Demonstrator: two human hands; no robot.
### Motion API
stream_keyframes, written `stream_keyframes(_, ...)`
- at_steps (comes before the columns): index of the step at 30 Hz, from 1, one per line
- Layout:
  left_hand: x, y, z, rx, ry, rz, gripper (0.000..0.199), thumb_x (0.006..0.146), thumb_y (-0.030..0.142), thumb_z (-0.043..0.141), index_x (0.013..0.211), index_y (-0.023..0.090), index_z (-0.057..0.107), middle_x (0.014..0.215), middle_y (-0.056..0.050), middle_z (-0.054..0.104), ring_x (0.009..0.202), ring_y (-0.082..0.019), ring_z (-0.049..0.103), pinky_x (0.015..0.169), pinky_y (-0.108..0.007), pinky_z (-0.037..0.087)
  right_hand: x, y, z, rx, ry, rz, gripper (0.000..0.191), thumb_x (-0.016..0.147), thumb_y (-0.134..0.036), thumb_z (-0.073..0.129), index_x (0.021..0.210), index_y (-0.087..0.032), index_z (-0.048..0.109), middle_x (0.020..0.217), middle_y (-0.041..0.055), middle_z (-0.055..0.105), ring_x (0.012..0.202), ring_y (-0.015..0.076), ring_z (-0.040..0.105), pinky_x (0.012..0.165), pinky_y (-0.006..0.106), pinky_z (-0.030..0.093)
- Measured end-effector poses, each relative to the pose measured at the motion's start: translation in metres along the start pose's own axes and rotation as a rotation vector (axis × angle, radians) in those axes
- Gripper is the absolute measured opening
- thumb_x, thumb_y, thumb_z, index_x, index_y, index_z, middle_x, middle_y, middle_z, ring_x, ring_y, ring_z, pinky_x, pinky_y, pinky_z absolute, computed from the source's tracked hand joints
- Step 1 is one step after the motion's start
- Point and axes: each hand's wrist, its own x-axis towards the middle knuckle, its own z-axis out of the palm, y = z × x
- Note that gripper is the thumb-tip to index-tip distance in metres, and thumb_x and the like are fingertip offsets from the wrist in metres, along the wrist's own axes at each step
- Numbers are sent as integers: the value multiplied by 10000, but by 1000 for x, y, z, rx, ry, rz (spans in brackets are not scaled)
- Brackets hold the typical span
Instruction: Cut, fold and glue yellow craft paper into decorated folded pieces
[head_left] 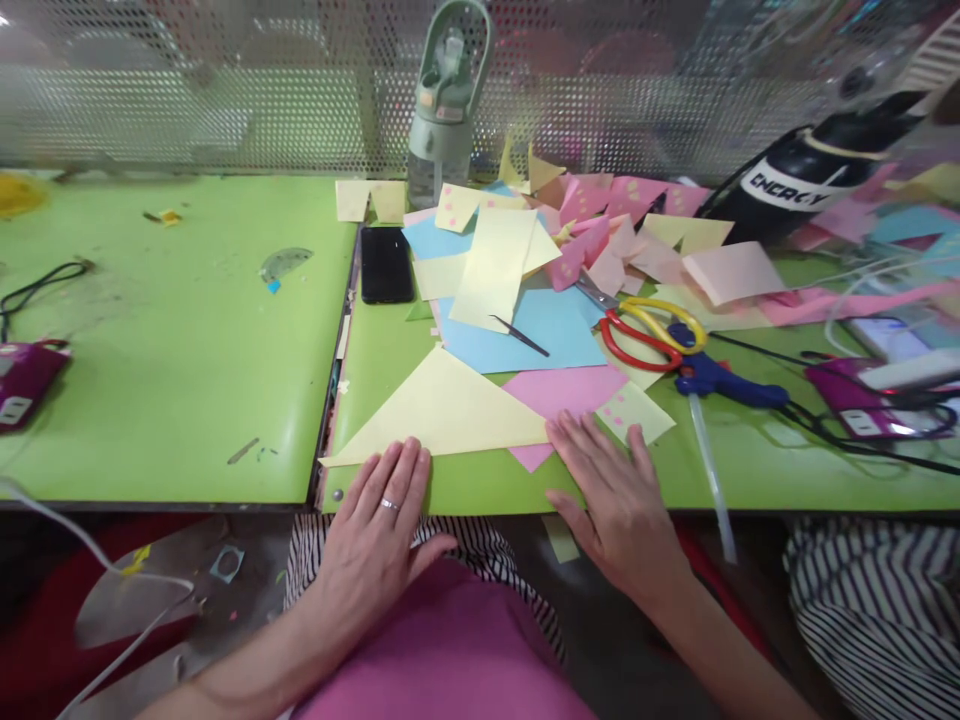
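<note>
A sheet of pale yellow paper [442, 405], folded into a wide triangle, lies flat on the green table with its long edge toward me. My left hand [386, 515] rests with outstretched fingers on that edge, left of its middle. On the right corner of the triangle are the fingertips of my right hand [611, 495], its fingers spread and thumb apart. Under and beside that hand lie a pink sheet [566, 390] and a small dotted paper piece [637, 412]. Neither hand grips anything.
Beyond the triangle are tweezers [521, 336] on blue paper [465, 350], a black phone [387, 265] and a water bottle [442, 130]. Scissors [645, 330] and a blue glue gun [727, 380] lie right. A black bottle [795, 180] leans behind. A table seam [330, 400] runs left.
</note>
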Motion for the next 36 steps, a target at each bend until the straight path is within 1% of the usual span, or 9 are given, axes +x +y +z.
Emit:
stream_keyframes(3, -1, -2, -4, -28, 30, 18, 621, 986, 480, 491, 1406, 23, 471, 1391, -168, 593, 1288, -305, 535, 1103, -439, 363, 5, -2, -5, 32, 71, -2, 413, 975, -276, 493, 1356, -130, 555, 1313, 162, 659, 1315, 320, 525, 1146, 611, 257)
stream_keyframes(6, -3, -5, -6, -62, 77, 43, 475, 990, 394, 533, 1333, 67, 553, 1321, -130, 653, 1209, -261, 585, 1069, -400, 380, 8, -7, -8, 89, 128, -64, 278, 943, -278, 580, 1186, -170, 656, 1167, 113, 738, 1143, 269, 646, 1149, 569, 275)
stream_keyframes(11, -10, -12, -4, -101, 128, 95, 316, 962, 225, 599, 1266, 138, 604, 1224, -83, 706, 1081, -208, 633, 993, -365, 427, 7, -18, -5, 118, 183, -128, 273, 881, -356, 688, 1087, -178, 670, 959, 65, 774, 922, 222, 694, 1125, 535, 317)
stream_keyframes(16, -16, -22, -9, -178, 94, 157, 298, 965, 62, 499, 1224, 136, 624, 1160, -90, 720, 1031, -198, 636, 932, -354, 473, 5, -27, -3, 136, 260, -137, 194, 825, -283, 761, 990, -240, 669, 836, -12, 748, 839, 174, 686, 1109, 476, 359)
stream_keyframes(20, -12, -25, -15, -206, 106, 158, 277, 966, 40, 470, 1169, 117, 642, 1104, -89, 735, 993, -203, 634, 917, -355, 480, 8, -32, -6, 152, 219, -141, 143, 835, -254, 749, 959, -282, 684, 821, -48, 734, 832, 155, 675, 1103, 450, 358)
stream_keyframes(24, -5, -25, -16, -168, 116, 136, 275, 970, 43, 465, 1171, 130, 631, 1113, -77, 730, 1017, -202, 624, 930, -363, 460, 14, -33, -11, 204, 120, -134, 65, 896, -228, 672, 913, -288, 690, 807, -59, 728, 824, 144, 668, 1068, 429, 356)
stream_keyframes(28, -2, -22, -12, -95, 80, 50, 265, 969, 73, 474, 1170, 160, 623, 1089, -70, 716, 960, -212, 612, 893, -365, 458, 24, -34, -12, 128, 98, -123, 108, 937, -210, 614, 861, -258, 674, 795, -50, 743, 821, 145, 672, 1022, 411, 351)
stream_keyframes(32, -1, -21, -7, -109, 16, -4, 245, 966, 100, 486, 1169, 165, 607, 1056, -73, 690, 923, -210, 593, 855, -354, 460, 31, -34, -7, 69, 101, -103, 161, 947, -223, 598, 790, -227, 634, 743, -23, 718, 781, 160, 639, 965, 396, 366)
stream_keyframes(36, 7, -24, -10, -108, 18, -92, 99, 978, 182, 528, 1017, 190, 619, 950, -47, 671, 849, -203, 561, 772, -354, 441, 34, -32, -4, 107, 63, -96, 177, 967, -226, 546, 805, -220, 617, 759, -3, 699, 756, 165, 603, 942, 397, 373)
